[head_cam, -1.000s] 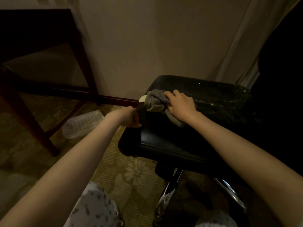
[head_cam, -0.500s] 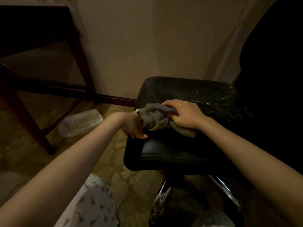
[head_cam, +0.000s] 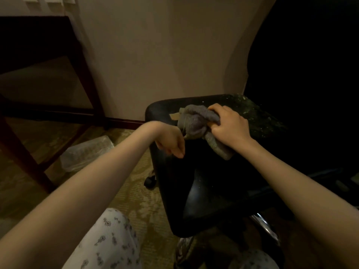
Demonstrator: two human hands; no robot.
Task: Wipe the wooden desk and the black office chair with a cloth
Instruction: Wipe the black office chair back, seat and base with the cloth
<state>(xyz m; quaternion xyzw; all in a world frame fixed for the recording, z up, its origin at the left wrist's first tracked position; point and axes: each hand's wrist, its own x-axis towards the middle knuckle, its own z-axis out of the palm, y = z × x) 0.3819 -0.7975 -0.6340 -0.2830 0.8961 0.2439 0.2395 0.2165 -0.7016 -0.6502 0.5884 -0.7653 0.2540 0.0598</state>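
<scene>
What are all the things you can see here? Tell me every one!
cloth: one, grey, bunched on the chair seat
office chair: one, black, right of centre
desk: one, dark wood, left by the wall
plastic container: one, clear, on the carpet near the desk leg
carpet: one, greenish patterned, the floor
wall: one, beige, behind
trousers: one pair, pale flowered, bottom edge
left hand: one, at the seat's left edge, fingers curled
right hand: one, gripping the cloth
</scene>
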